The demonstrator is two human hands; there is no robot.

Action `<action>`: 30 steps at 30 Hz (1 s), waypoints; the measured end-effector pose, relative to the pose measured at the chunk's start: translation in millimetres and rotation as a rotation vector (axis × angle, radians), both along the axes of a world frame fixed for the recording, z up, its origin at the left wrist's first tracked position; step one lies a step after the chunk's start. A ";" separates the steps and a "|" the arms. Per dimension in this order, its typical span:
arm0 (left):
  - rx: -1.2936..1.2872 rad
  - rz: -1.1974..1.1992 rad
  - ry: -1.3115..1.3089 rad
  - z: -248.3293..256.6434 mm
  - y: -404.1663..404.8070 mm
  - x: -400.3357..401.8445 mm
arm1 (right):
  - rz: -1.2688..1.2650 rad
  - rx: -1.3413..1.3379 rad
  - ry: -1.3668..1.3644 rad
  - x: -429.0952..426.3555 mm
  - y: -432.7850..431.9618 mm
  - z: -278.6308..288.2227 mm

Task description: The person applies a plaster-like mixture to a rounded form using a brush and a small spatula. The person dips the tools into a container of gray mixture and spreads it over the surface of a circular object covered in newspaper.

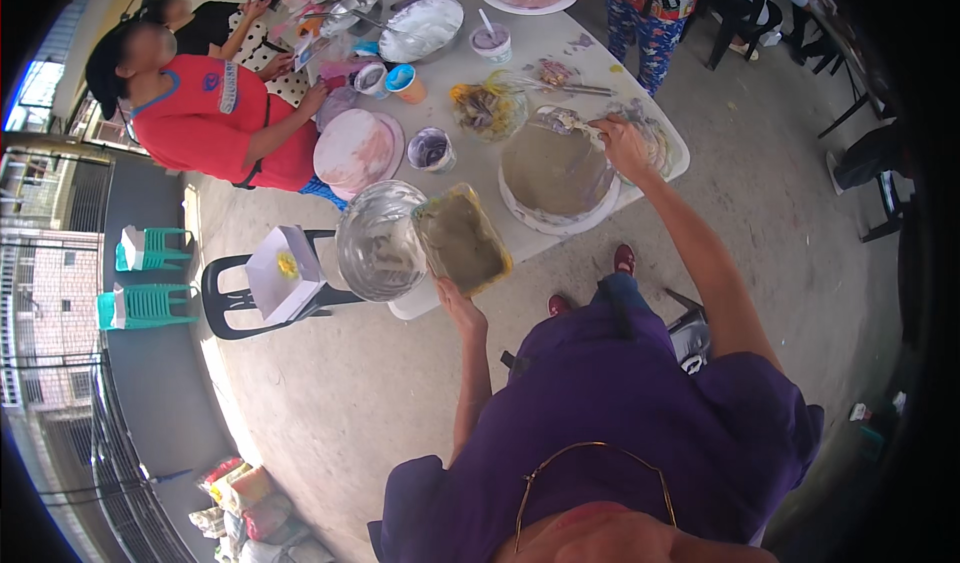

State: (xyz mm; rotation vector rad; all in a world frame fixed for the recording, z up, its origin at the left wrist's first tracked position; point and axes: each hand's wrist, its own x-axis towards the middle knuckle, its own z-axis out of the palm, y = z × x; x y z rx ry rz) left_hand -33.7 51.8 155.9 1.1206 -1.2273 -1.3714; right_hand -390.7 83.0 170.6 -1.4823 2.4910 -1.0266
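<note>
My left hand [461, 309] holds a rectangular tub [463, 239] by its near edge; its inside is coated with grey-brown frosting. Above the round cake [555, 169], my right hand [624, 143] grips a frosting-smeared tool [574, 124], whose exact kind I cannot tell. Grey-brown frosting covers the cake's top, and the cake rests on a white round board [551, 224] near the table's corner. Left of the tub is a large metal bowl [381, 240] streaked with whitish frosting. A cup of purple frosting [431, 149] stands between the cake and a pink-and-white cake [354, 150].
A wire whisk [551, 84] lies behind a smeared plastic bag [487, 111]. A blue-frosting cup [405, 81] and a white-frosting bowl [421, 29] stand farther back. A person in red [210, 120] is at the left. A black chair [225, 304] bears an open box [285, 274].
</note>
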 end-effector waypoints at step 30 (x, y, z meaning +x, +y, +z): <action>0.061 -0.048 0.038 -6.1 0.1 2.5 | 0.014 0.077 0.057 58.5 -4.9 -10.2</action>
